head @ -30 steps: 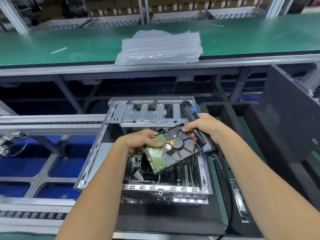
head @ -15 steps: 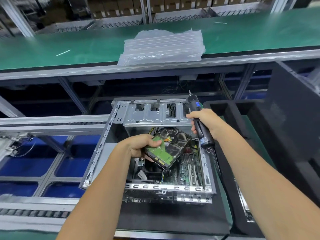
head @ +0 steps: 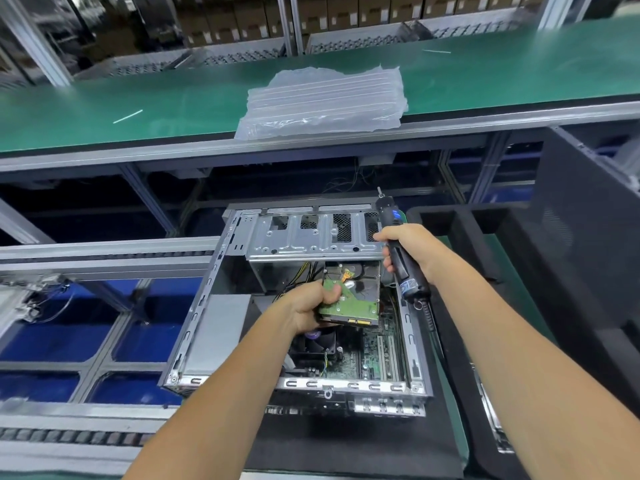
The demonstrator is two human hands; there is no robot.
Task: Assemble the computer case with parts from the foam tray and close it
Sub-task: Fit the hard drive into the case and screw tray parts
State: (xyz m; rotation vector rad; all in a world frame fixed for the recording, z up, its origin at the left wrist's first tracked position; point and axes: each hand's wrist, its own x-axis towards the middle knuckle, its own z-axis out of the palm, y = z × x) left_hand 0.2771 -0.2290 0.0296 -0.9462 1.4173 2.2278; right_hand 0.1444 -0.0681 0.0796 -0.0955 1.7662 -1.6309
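While the open computer case (head: 298, 306) is lying on its side on a dark mat (head: 346, 441), the left hand (head: 308, 306) is gripping a hard drive (head: 351, 297) by its left edge, thumb curled over the green circuit board that is facing up and the other fingers wrapped beneath, where they are hidden. The drive is sitting inside the case, just below the silver drive cage (head: 311, 237) at the far end and above the motherboard (head: 377, 355), its far edge reaching under the cage's lip; whether it is resting on anything cannot be told. A black fan (head: 317, 342) is showing just beneath the left wrist. The right hand (head: 405, 247) is holding an electric screwdriver (head: 401, 258), fingers curled tightly round the black barrel, bit pointing up and away over the case's right far corner, and a coiled cable is trailing from its lower end. A black foam tray (head: 464, 223) is standing just to the right of the case. Beyond, a stack of clear air-cushion sheets (head: 325, 102) is lying on a green conveyor (head: 138, 98).
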